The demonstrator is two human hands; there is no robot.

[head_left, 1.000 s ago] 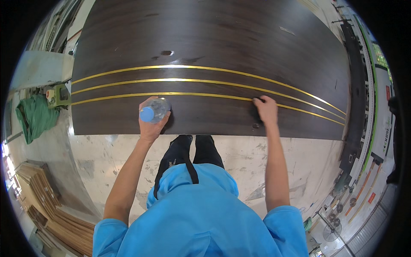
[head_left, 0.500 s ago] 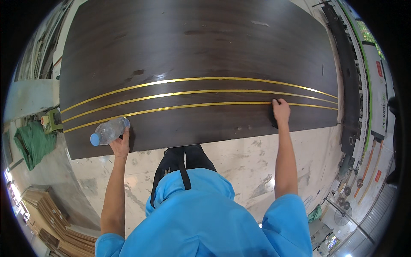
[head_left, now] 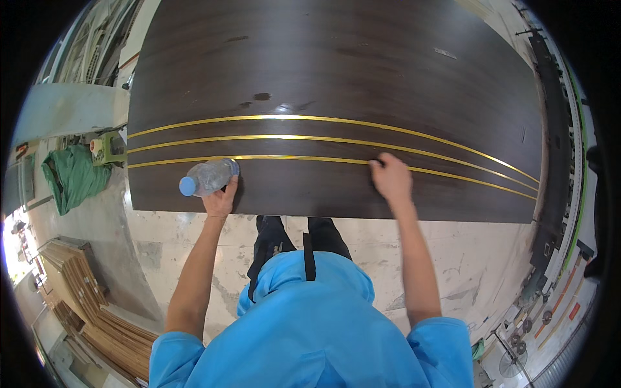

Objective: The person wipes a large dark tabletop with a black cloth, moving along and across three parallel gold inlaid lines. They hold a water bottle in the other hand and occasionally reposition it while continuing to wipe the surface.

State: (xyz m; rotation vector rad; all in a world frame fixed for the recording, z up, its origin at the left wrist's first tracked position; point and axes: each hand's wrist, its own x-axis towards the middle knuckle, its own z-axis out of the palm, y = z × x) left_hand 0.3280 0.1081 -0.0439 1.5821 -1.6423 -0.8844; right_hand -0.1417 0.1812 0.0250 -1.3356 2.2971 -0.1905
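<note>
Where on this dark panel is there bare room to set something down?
The dark panel has bare room between the left hand and right hand, just this side of the nearest gold strip. Beyond the farthest gold strip lies a bigger patch, with dark marks. It's crowded around the left hand's bottle and right hand.

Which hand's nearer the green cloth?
Left. The left hand, holding a clear bottle, is right of the green cloth, over the dark board; the right hand is much farther right, at the lowest gold strip.
</note>
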